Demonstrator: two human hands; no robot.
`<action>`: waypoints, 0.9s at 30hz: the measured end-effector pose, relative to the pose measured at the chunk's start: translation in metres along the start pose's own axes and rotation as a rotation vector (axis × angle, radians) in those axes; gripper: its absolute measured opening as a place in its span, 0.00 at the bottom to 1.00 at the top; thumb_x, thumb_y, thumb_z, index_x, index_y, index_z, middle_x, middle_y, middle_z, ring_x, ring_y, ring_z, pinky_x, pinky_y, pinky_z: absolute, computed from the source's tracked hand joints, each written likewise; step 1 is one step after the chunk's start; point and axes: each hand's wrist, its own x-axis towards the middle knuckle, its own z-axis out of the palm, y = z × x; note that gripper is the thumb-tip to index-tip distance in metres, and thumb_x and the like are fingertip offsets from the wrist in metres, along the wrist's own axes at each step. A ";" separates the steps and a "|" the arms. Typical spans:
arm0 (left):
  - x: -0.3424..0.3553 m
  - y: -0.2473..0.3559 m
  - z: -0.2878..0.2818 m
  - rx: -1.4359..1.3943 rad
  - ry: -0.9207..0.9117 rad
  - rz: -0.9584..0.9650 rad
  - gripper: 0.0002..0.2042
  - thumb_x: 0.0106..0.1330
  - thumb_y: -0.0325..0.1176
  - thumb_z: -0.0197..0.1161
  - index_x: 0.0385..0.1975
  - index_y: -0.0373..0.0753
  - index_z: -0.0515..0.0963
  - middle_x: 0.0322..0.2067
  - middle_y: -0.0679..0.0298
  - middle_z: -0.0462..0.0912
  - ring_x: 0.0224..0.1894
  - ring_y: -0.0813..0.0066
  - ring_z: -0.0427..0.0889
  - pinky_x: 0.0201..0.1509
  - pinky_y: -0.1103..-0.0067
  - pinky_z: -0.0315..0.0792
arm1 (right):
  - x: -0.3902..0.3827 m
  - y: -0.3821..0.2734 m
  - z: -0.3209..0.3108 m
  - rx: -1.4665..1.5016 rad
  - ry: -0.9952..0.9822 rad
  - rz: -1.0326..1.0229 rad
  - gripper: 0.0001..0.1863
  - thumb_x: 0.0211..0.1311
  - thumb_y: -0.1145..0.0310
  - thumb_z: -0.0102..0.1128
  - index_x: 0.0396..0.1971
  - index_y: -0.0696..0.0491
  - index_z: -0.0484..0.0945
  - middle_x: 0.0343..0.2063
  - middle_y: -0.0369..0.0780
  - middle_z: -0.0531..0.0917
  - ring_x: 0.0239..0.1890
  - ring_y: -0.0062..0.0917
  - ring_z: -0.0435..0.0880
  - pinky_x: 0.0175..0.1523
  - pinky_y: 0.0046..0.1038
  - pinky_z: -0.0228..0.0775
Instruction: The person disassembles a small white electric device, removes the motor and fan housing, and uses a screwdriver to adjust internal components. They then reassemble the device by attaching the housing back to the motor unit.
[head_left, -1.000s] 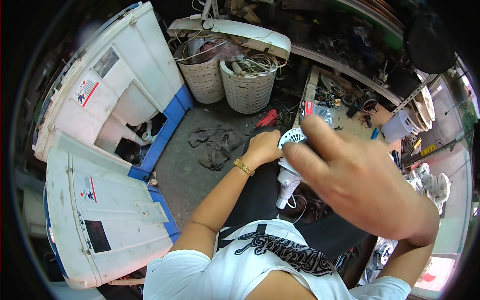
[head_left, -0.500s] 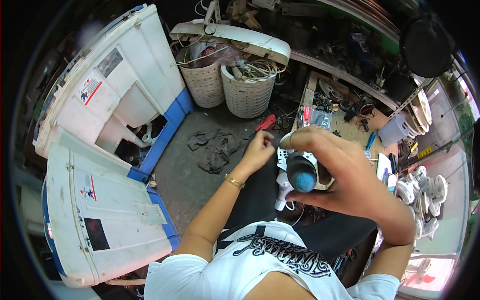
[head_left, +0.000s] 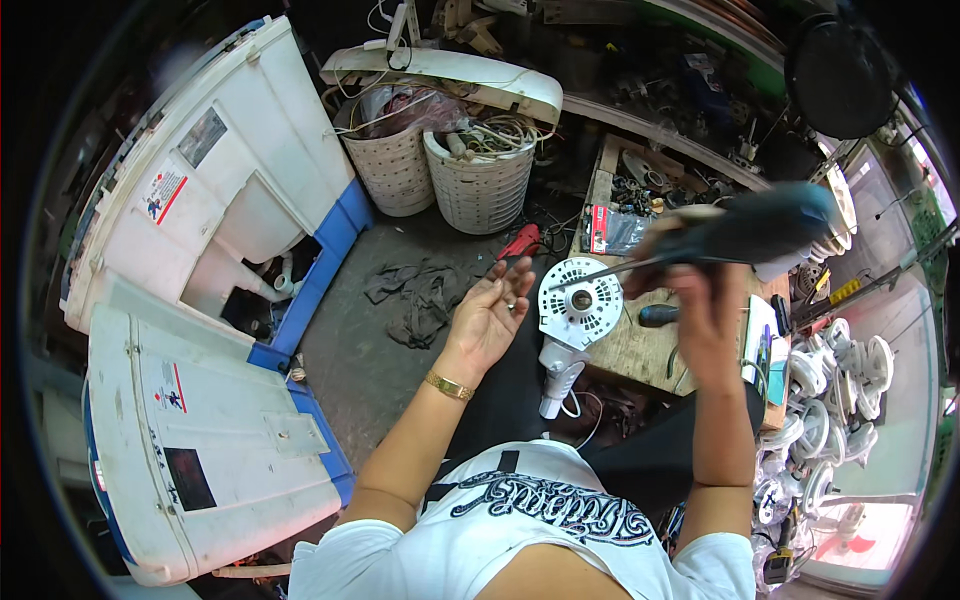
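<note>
A round white fan motor housing (head_left: 596, 326) with slotted vents and a central hole rests over my legs, its white neck (head_left: 562, 385) toward me. My right hand (head_left: 708, 310) is closed around a screwdriver (head_left: 760, 222) with a dark, teal-ended handle, blurred by motion. The screwdriver lies almost sideways, and its thin shaft crosses above the housing; whether the tip touches cannot be told. Just left of the housing, my left hand (head_left: 482, 325) is turned palm up, fingers apart and slightly bent. A tiny shiny spot shows by its fingers, too small to name.
A wooden bench (head_left: 640, 350) at the right bears another screwdriver handle (head_left: 658, 316) and small parts. White fan parts (head_left: 820, 400) pile up at far right. Two woven baskets (head_left: 480, 190) stand ahead. A dark cloth (head_left: 415, 300) lies on the floor beside large white-and-blue panels (head_left: 220, 470).
My right hand has dropped away from the camera, and the screwdriver has tipped from upright to nearly sideways. The left hand has turned palm up and its fingers have loosened. The housing shows fully.
</note>
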 end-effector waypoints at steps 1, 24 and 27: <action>0.000 -0.002 0.004 -0.012 -0.074 0.013 0.11 0.76 0.26 0.45 0.53 0.41 0.71 0.62 0.57 0.72 0.61 0.63 0.75 0.54 0.73 0.77 | -0.001 -0.004 -0.004 0.074 0.073 -0.069 0.26 0.71 0.59 0.56 0.60 0.56 0.62 0.43 0.47 0.78 0.43 0.33 0.83 0.36 0.33 0.84; 0.012 -0.040 0.049 -0.289 -0.022 0.006 0.20 0.81 0.41 0.35 0.38 0.41 0.76 0.66 0.60 0.70 0.68 0.59 0.68 0.61 0.72 0.75 | -0.081 0.053 0.033 0.023 0.425 -0.236 0.26 0.74 0.48 0.47 0.59 0.46 0.49 0.43 0.53 0.75 0.33 0.37 0.84 0.37 0.36 0.85; 0.012 -0.041 0.049 -0.312 -0.035 0.002 0.20 0.81 0.41 0.35 0.36 0.40 0.76 0.66 0.60 0.70 0.68 0.59 0.67 0.61 0.72 0.75 | -0.086 0.056 0.034 0.000 0.466 -0.251 0.26 0.73 0.48 0.47 0.58 0.47 0.49 0.42 0.53 0.75 0.33 0.37 0.85 0.37 0.37 0.85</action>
